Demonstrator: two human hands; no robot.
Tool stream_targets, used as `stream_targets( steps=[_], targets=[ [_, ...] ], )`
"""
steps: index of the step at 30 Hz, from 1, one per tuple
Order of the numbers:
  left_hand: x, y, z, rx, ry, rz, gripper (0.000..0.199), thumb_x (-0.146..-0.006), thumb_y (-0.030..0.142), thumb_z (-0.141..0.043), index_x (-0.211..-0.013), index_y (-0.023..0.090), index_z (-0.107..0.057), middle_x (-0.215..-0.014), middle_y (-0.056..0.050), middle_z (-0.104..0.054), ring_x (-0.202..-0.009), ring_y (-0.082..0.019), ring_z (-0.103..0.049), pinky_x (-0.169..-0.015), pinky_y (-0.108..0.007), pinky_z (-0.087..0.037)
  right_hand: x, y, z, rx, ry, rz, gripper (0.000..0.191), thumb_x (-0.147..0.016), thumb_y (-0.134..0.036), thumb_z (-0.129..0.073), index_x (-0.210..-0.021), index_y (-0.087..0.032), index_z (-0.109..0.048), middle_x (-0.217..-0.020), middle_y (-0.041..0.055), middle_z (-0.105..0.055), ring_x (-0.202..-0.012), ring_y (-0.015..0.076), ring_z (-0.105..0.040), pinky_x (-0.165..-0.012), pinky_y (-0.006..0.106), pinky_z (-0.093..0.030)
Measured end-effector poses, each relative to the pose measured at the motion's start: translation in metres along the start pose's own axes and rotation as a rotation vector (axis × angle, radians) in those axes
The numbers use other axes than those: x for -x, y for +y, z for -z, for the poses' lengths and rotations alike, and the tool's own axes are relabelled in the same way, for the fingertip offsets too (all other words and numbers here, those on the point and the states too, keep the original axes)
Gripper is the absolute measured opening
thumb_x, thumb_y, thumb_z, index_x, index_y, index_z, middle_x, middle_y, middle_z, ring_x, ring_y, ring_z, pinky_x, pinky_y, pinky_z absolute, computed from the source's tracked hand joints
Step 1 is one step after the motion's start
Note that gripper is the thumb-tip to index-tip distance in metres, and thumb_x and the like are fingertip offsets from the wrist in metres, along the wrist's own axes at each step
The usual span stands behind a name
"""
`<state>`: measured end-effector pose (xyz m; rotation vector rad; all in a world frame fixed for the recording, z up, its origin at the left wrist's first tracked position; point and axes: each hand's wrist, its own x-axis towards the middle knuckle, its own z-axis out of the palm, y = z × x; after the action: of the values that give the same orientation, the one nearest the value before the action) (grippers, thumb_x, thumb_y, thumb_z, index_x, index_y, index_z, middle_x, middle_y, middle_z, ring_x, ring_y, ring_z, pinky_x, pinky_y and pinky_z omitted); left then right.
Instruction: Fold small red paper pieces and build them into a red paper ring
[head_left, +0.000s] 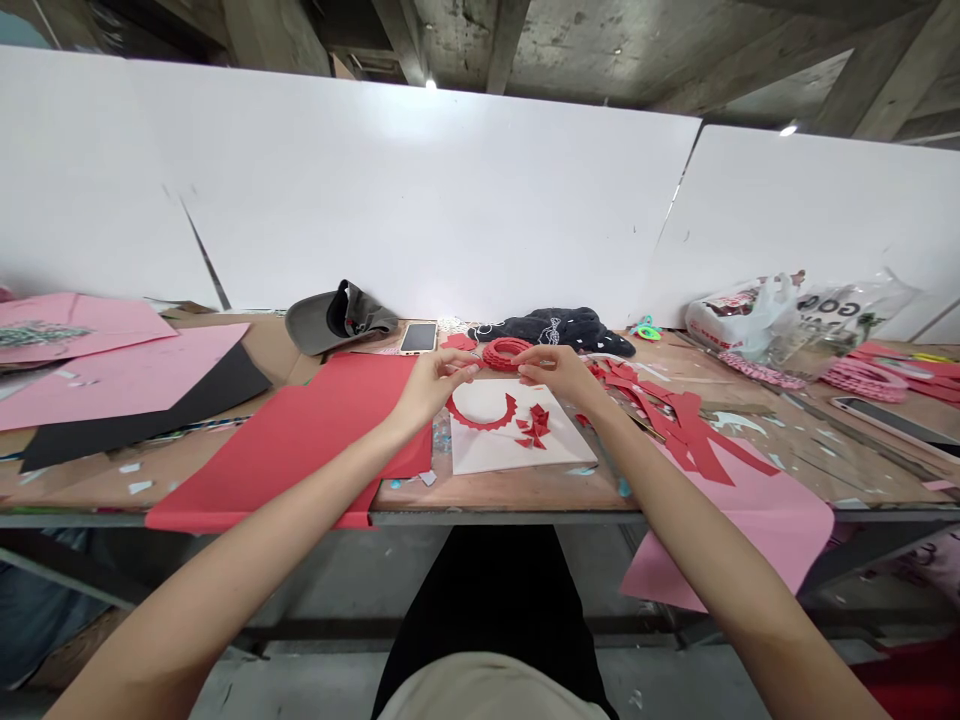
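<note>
My left hand [442, 382] and my right hand [559, 372] reach in over the far edge of a white board [484, 455]. Thumb and fingers are brought together on both; whatever they pinch is too small to make out. Between the fingertips shows a stack of red paper rings with notched edges [504, 352], partly covered by the right fingers; I cannot tell whether they touch it. On the board lie an open red paper ring with a toothed edge [480, 424] and a small heap of red paper scraps [535, 425].
Red paper sheets [300, 440] lie left, beside pink paper [135, 370] and a grey cap [341, 318]. A phone [418, 338] and dark cloth [559, 330] are behind. Right are red strips [686, 435], overhanging pink paper [757, 515], plastic bags [750, 315] and another phone [900, 420].
</note>
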<state>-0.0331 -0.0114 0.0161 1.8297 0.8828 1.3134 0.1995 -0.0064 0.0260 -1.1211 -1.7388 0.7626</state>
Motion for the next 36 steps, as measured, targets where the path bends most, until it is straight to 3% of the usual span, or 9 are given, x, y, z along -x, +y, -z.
stream_targets(
  steps=[3, 10, 16, 28, 36],
  targets=[
    [0.001, 0.002, 0.000, -0.013, -0.012, -0.017, 0.025, -0.076, 0.040, -0.071, -0.088, 0.019, -0.074, -0.089, -0.007, -0.072, -0.077, -0.019, -0.063, -0.071, -0.030, -0.047, 0.001, -0.004, -0.003, 0.042, 0.052, 0.098, 0.023, -0.072, -0.038, -0.074, -0.078, -0.016, -0.071, -0.078, 0.0056, -0.071, -0.077, 0.0192, -0.068, -0.077, 0.037, -0.056],
    [0.005, 0.010, -0.004, 0.041, -0.087, -0.028, 0.026, -0.079, 0.038, -0.069, -0.095, 0.018, -0.073, -0.102, -0.010, -0.072, -0.086, -0.021, -0.066, -0.077, -0.033, -0.051, 0.006, -0.015, -0.019, -0.321, 0.022, 0.202, 0.029, -0.069, -0.041, -0.079, -0.084, -0.019, -0.067, -0.082, 0.0022, -0.072, -0.076, 0.0153, -0.069, -0.079, 0.035, -0.058],
    [0.008, 0.014, -0.006, 0.046, -0.096, -0.060, 0.025, -0.076, 0.036, -0.073, -0.093, 0.019, -0.076, -0.100, -0.010, -0.073, -0.095, -0.025, -0.067, -0.088, -0.037, -0.052, 0.011, -0.018, -0.026, -0.290, 0.045, 0.287, 0.026, -0.067, -0.038, -0.081, -0.080, -0.018, -0.071, -0.085, 0.0037, -0.072, -0.083, 0.0182, -0.070, -0.085, 0.038, -0.059],
    [0.007, 0.014, -0.005, 0.086, -0.101, -0.080, 0.022, -0.075, 0.033, -0.074, -0.091, 0.019, -0.077, -0.096, -0.008, -0.075, -0.092, -0.023, -0.069, -0.087, -0.037, -0.054, 0.015, -0.018, -0.029, -0.215, 0.041, 0.421, 0.020, -0.073, -0.038, -0.077, -0.082, -0.021, -0.073, -0.087, 0.0039, -0.072, -0.087, 0.0187, -0.068, -0.087, 0.040, -0.059],
    [0.007, 0.014, -0.005, 0.082, -0.086, -0.081, 0.021, -0.075, 0.034, -0.074, -0.090, 0.019, -0.077, -0.095, -0.008, -0.075, -0.091, -0.024, -0.069, -0.088, -0.037, -0.054, 0.016, -0.018, -0.029, -0.198, 0.061, 0.420, 0.022, -0.073, -0.039, -0.077, -0.083, -0.020, -0.073, -0.086, 0.0041, -0.072, -0.087, 0.0191, -0.069, -0.087, 0.039, -0.058]
  ],
)
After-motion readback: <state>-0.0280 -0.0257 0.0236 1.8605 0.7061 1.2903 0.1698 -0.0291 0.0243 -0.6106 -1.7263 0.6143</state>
